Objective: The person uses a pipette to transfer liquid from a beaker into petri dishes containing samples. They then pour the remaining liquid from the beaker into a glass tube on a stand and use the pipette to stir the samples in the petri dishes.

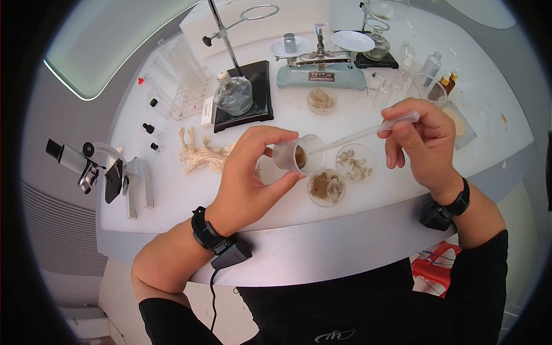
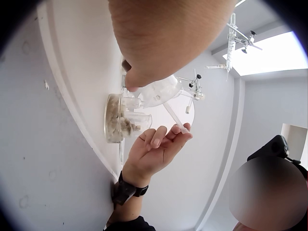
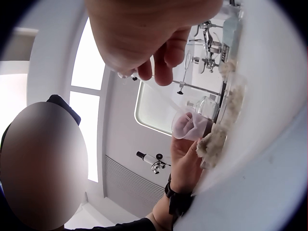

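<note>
My left hand (image 1: 244, 172) grips a small clear plastic beaker (image 1: 284, 155), tipped on its side with its mouth toward the right. Brown matter (image 1: 301, 157) shows inside it. Thumb and fingers of my right hand (image 1: 422, 138) pinch a translucent plastic dropper (image 1: 368, 133) by its bulb end. Its thin tip slants down left to the beaker's mouth; the right wrist view shows the dropper (image 3: 166, 100) reaching the beaker (image 3: 188, 126). Just below the beaker sits a petri dish (image 1: 311, 198) of wet, brownish fibrous clumps. Beside it is a second dish (image 1: 371, 154) with pale shredded pieces.
Behind stand a balance scale (image 1: 322, 76) and a third dish of pale lumps (image 1: 322, 100). A flask (image 1: 233, 95) stands on a ring stand's base, near pale roots (image 1: 198, 152). Test tubes (image 1: 187, 69) and a microscope (image 1: 118, 172) are left; bottles (image 1: 431, 69) are right.
</note>
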`<control>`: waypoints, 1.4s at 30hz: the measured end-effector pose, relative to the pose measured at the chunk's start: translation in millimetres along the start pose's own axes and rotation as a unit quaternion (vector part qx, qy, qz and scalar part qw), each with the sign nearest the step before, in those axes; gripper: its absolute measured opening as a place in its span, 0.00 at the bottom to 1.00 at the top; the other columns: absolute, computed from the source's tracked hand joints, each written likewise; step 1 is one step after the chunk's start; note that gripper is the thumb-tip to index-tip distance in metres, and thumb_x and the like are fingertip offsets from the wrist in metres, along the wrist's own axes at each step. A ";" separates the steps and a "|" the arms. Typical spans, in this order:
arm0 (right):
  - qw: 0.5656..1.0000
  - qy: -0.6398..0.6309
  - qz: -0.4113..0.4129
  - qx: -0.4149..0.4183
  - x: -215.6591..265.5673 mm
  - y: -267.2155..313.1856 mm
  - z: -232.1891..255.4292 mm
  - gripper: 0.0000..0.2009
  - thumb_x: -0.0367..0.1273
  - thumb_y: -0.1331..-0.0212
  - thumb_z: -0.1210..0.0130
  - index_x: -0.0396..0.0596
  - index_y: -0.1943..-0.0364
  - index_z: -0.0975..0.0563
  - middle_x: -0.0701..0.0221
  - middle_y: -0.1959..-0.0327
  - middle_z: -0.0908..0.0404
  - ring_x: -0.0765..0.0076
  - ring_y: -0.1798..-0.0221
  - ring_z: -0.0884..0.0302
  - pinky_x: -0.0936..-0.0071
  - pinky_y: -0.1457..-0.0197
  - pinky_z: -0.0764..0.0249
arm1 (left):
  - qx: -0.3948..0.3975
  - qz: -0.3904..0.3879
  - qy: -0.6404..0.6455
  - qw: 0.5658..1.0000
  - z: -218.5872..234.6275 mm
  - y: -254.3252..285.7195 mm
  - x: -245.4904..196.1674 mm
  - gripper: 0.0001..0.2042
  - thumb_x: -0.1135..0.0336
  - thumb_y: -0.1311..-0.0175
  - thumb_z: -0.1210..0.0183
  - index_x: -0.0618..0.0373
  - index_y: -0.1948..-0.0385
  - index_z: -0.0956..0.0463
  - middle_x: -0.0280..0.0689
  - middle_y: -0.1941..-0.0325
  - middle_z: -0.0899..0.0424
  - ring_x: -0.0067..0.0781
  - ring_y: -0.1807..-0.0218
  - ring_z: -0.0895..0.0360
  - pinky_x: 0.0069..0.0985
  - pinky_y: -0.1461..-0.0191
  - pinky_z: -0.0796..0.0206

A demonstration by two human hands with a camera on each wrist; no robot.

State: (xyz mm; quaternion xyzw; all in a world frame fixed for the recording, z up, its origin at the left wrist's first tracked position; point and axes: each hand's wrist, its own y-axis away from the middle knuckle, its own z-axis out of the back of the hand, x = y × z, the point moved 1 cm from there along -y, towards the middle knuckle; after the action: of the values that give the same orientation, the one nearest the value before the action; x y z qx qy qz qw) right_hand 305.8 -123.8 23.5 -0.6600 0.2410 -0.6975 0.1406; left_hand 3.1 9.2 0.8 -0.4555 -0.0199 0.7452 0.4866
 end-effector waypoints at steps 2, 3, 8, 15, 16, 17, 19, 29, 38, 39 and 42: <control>1.000 0.012 -0.016 0.013 -0.3 0.4 -0.6 0.09 0.28 0.17 0.35 0.37 0.42 0.14 0.64 0.60 0.07 0.82 0.74 0.15 0.85 0.74 0.28 | 0.002 -0.008 0.001 1.000 0.1 -0.4 -0.4 0.31 0.75 0.40 0.19 0.56 0.33 0.18 0.39 0.32 0.17 0.35 0.32 0.19 0.33 0.32 0.26; 0.999 0.028 -0.022 0.030 0.3 0.0 -0.9 0.09 0.28 0.18 0.35 0.38 0.43 0.13 0.64 0.60 0.06 0.82 0.73 0.14 0.85 0.74 0.27 | 0.002 -0.011 -0.001 1.000 0.3 -0.4 -1.2 0.31 0.75 0.40 0.19 0.56 0.32 0.18 0.39 0.32 0.17 0.36 0.31 0.19 0.33 0.33 0.26; 0.997 0.036 -0.013 0.073 -0.3 -0.6 0.2 0.07 0.26 0.19 0.34 0.37 0.46 0.11 0.64 0.58 0.06 0.81 0.70 0.13 0.84 0.71 0.24 | 0.004 -0.022 -0.004 1.000 0.4 -0.2 0.0 0.32 0.76 0.41 0.19 0.56 0.32 0.18 0.39 0.31 0.17 0.36 0.31 0.19 0.33 0.33 0.26; 0.985 0.101 0.039 0.137 9.3 -1.8 -2.2 0.07 0.22 0.22 0.34 0.35 0.47 0.10 0.62 0.56 0.07 0.78 0.67 0.12 0.80 0.66 0.19 | 0.005 -0.021 -0.001 1.000 -0.2 0.2 0.0 0.32 0.75 0.41 0.18 0.56 0.32 0.18 0.39 0.32 0.17 0.36 0.31 0.19 0.33 0.33 0.26; 0.984 0.102 0.050 0.139 9.6 -2.4 -3.1 0.07 0.21 0.23 0.33 0.36 0.47 0.09 0.62 0.57 0.07 0.78 0.67 0.11 0.80 0.65 0.19 | 0.006 -0.018 0.000 1.000 -0.2 0.2 0.1 0.32 0.75 0.41 0.18 0.56 0.32 0.18 0.39 0.32 0.17 0.36 0.31 0.19 0.33 0.33 0.26; 0.984 0.102 0.050 0.138 7.8 -3.4 -3.0 0.07 0.21 0.23 0.33 0.36 0.47 0.09 0.62 0.57 0.07 0.78 0.67 0.11 0.80 0.65 0.19 | 0.006 -0.018 0.000 1.000 -0.4 0.1 0.1 0.32 0.75 0.41 0.18 0.56 0.32 0.18 0.39 0.32 0.17 0.36 0.31 0.19 0.33 0.33 0.26; 0.976 0.127 0.090 0.155 3.2 -5.3 -3.1 0.08 0.21 0.26 0.30 0.39 0.47 0.09 0.64 0.59 0.07 0.78 0.67 0.11 0.80 0.66 0.19 | 0.003 -0.023 -0.003 1.000 -0.8 0.0 0.2 0.32 0.75 0.41 0.18 0.56 0.32 0.18 0.39 0.32 0.17 0.36 0.31 0.19 0.33 0.33 0.26; 0.977 0.149 0.047 0.143 0.8 -5.6 -5.7 0.11 0.22 0.30 0.25 0.44 0.47 0.08 0.68 0.59 0.06 0.82 0.70 0.12 0.83 0.67 0.21 | -0.001 -0.027 -0.001 1.000 -0.8 0.2 0.4 0.32 0.74 0.40 0.18 0.55 0.32 0.18 0.39 0.32 0.17 0.35 0.33 0.19 0.32 0.34 0.26; 0.980 0.147 0.034 0.126 -1.6 -4.4 -6.6 0.13 0.23 0.31 0.24 0.44 0.45 0.08 0.71 0.63 0.08 0.83 0.71 0.12 0.83 0.69 0.23 | -0.002 -0.020 0.001 1.000 -1.5 0.0 -0.7 0.31 0.72 0.39 0.17 0.56 0.33 0.18 0.39 0.33 0.16 0.35 0.33 0.18 0.33 0.34 0.25; 0.981 0.144 0.032 0.125 -2.3 -4.1 -6.1 0.13 0.23 0.31 0.24 0.45 0.45 0.08 0.71 0.63 0.08 0.83 0.71 0.12 0.83 0.69 0.23 | -0.002 -0.018 0.001 1.000 -1.4 -0.1 -1.6 0.31 0.72 0.39 0.17 0.56 0.33 0.18 0.39 0.33 0.16 0.35 0.33 0.18 0.33 0.34 0.25; 0.984 0.133 0.028 0.119 -2.6 -3.8 -5.6 0.13 0.23 0.31 0.24 0.44 0.44 0.08 0.70 0.62 0.08 0.83 0.71 0.12 0.84 0.69 0.23 | -0.002 -0.015 0.003 1.000 -1.5 -0.2 -1.2 0.30 0.73 0.38 0.17 0.56 0.33 0.18 0.39 0.32 0.16 0.35 0.33 0.18 0.33 0.34 0.25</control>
State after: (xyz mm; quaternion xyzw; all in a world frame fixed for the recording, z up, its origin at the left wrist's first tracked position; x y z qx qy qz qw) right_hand 301.0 -118.3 23.2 -0.5331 0.1909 -0.7984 0.2048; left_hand 4.5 7.8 0.8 -0.4586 -0.0265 0.7365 0.4966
